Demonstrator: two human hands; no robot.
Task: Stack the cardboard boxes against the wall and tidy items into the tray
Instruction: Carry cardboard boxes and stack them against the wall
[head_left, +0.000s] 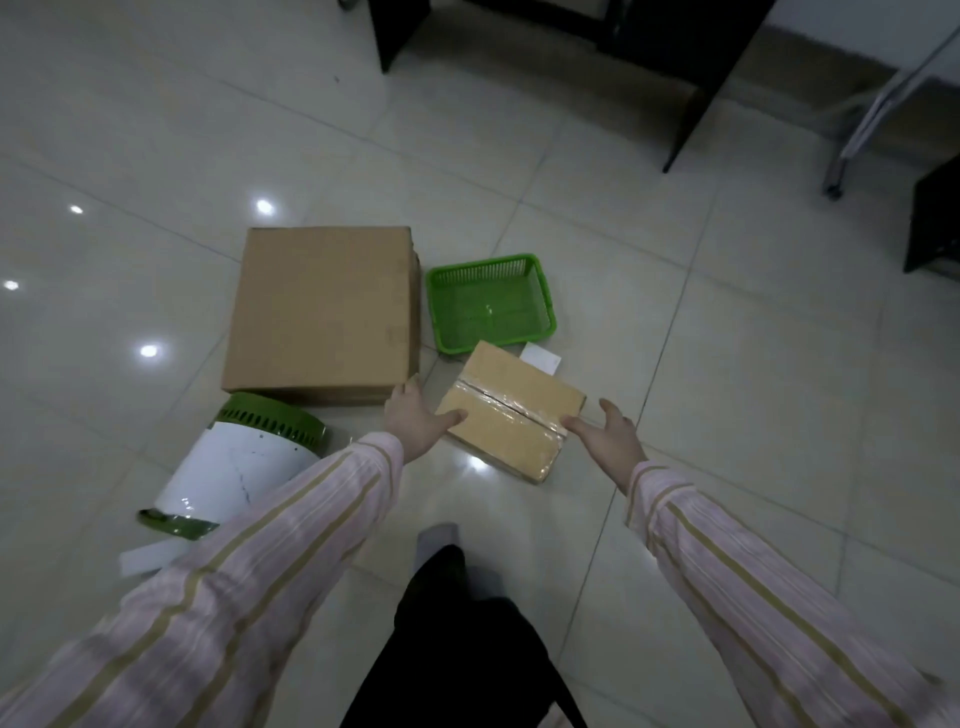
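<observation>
Sm box betw. lg box, tray.

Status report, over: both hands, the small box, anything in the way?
Left hand, right hand open, one at each side of small taped box. Box on floor. Green tray, large box crowd its far side.

A dark desk and metal frame stand on tiles.

No legible text anywhere; faint mark on large cardboard box side too blurred to read.
</observation>
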